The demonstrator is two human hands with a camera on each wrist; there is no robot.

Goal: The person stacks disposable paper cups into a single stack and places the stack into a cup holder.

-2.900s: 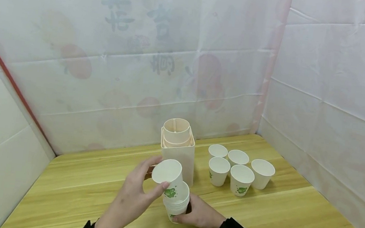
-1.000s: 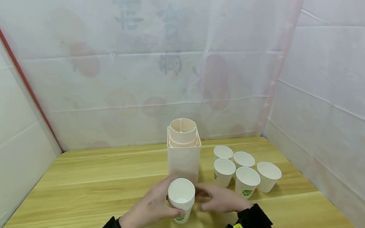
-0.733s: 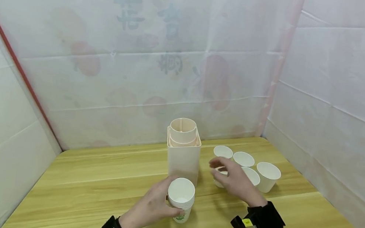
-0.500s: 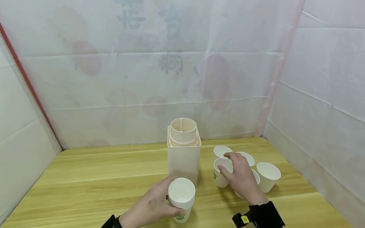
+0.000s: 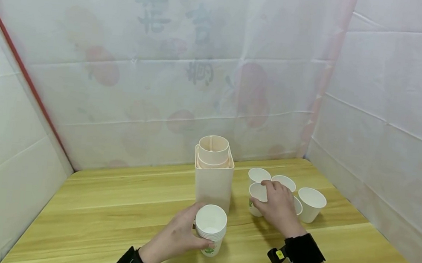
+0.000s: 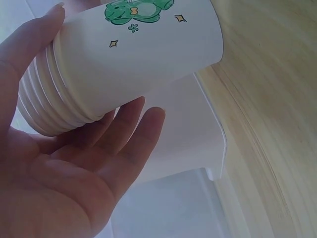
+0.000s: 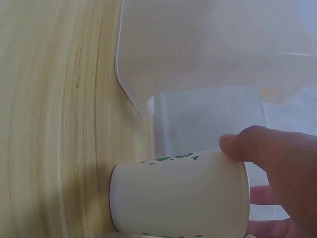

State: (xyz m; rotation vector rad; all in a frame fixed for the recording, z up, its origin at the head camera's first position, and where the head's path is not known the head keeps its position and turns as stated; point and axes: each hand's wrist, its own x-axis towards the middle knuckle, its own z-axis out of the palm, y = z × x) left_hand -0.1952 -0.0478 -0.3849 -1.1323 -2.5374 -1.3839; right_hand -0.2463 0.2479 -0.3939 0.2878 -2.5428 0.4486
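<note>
My left hand [image 5: 177, 235] grips a nested stack of white paper cups [image 5: 214, 236] near the front of the table, thumb across its near side. In the left wrist view the stack [image 6: 133, 59] shows several rims and a green cartoon print. My right hand [image 5: 280, 207] pinches the rim of a single paper cup [image 5: 258, 192] at the front left of a loose group. That cup [image 7: 178, 196] stands on the wood in the right wrist view, thumb on the rim and other fingers partly hidden. The hand covers part of the cups behind and beside it.
A cream square container [image 5: 213, 187] with a round tube [image 5: 213, 151] in its top stands behind the stack. Other single cups, including one at the right [image 5: 309, 206] and one at the back [image 5: 259, 175], stand close around my right hand. White sheeting [image 5: 141, 98] walls the wooden table [image 5: 110, 206].
A cup my left hand held above the stack is now nested in it. My right hand has let go of the stack, moved right and taken a standing cup by its rim.
</note>
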